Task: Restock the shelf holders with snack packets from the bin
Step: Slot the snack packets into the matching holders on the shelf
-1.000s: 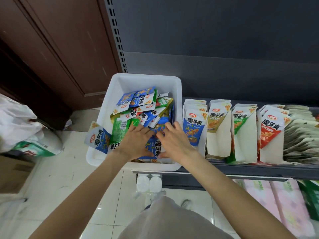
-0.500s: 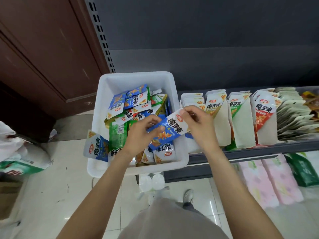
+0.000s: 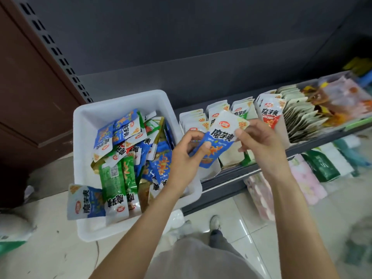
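You held one blue-and-white snack packet (image 3: 218, 137) at the centre of the frame — your left hand (image 3: 186, 156) pinched its lower left edge, your right hand (image 3: 259, 141) its upper right corner, fingers curled. It hung above the white shelf holders (image 3: 209, 170), just right of the white bin (image 3: 124, 103) — heaped with packets.

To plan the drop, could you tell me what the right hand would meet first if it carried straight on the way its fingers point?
Probably the blue packets in the leftmost holder: the right hand pinches the blue packet, fingers pointing up-left. Depth is unclear.
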Demonstrator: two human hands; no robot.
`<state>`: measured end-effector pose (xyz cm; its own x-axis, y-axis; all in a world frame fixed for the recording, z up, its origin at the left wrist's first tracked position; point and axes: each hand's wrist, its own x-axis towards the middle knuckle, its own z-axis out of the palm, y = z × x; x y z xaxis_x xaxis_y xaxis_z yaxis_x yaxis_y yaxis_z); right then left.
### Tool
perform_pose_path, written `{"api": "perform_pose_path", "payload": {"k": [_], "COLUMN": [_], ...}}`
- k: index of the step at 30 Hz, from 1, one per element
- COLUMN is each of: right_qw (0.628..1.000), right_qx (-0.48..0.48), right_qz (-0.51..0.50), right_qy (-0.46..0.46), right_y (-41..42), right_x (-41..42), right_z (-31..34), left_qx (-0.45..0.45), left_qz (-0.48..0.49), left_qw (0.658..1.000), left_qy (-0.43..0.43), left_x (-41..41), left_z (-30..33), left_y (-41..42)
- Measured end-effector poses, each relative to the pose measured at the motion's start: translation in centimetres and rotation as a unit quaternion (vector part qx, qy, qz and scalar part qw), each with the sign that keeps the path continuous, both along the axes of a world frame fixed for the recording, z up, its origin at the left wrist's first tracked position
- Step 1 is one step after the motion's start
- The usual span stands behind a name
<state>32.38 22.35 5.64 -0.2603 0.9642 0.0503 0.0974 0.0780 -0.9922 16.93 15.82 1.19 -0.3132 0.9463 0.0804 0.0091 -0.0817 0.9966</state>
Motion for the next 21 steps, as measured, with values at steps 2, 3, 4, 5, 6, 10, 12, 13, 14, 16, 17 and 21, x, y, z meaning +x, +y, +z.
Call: {"api": "perform_pose_path", "payload": {"k": [2, 3, 4, 5, 6, 10, 12, 13, 14, 16, 17, 21], "right_qw": [1.000, 0.999, 0.999, 0.998, 0.997, 0.992, 0.984, 0.979, 0.972, 0.944, 0.925, 0.901], "right_qx": [0.016, 0.028, 0.039, 0.046, 0.049, 0.042, 0.059, 0.073, 0.096, 0.168, 0.206, 0.232], "right_qz": [0.005, 0.006, 0.010, 0.013, 0.018, 0.045, 0.067, 0.073, 0.076, 0.056, 0.037, -0.006], "right_qy": [-0.005, -0.014, -0.029, -0.047, -0.062, -0.107, -0.152, -0.175, -0.201, -0.277, -0.317, -0.367], "right_y": [0.4, 0.6, 0.8, 1.1, 1.4, 2.5, 3.1, 3.4, 3.7, 4.3, 4.5, 4.3], "right_x": [0.1, 0.0, -0.1, -0.3, -0.5, -1.8, -2.5, -2.8, -3.1, -3.6, -3.8, -4.3], "right_z": [-0.3, -0.6, -1.0, -1.4, -1.9, -4.0, -5.3, -6.0, -6.6, -7.7, -8.0, -7.9], "left_qx": [-0.007, -0.006, -0.003, 0.001, 0.005, -0.013, -0.024, -0.029, -0.035, -0.049, -0.056, -0.071], "left_qz": [0.009, 0.021, 0.037, 0.054, 0.068, 0.119, 0.135, 0.142, 0.146, 0.142, 0.137, 0.145], "left_qw": [0.999, 0.994, 0.985, 0.972, 0.957, 0.887, 0.876, 0.872, 0.867, 0.856, 0.854, 0.867], "left_qy": [0.048, 0.104, 0.167, 0.227, 0.283, 0.446, 0.463, 0.468, 0.476, 0.494, 0.498, 0.471], "left_x": [0.5, 0.4, 0.1, -0.2, -0.6, -1.8, -2.3, -2.5, -2.7, -3.2, -3.4, -4.0], "left_z": [-0.4, -0.9, -1.4, -1.9, -2.3, -3.9, -4.1, -4.0, -4.0, -3.9, -3.7, -3.1], "left_y": [0.7, 1.0, 1.3, 1.5, 1.6, 1.9, 2.0, 2.1, 2.3, 2.7, 2.8, 2.8]}}
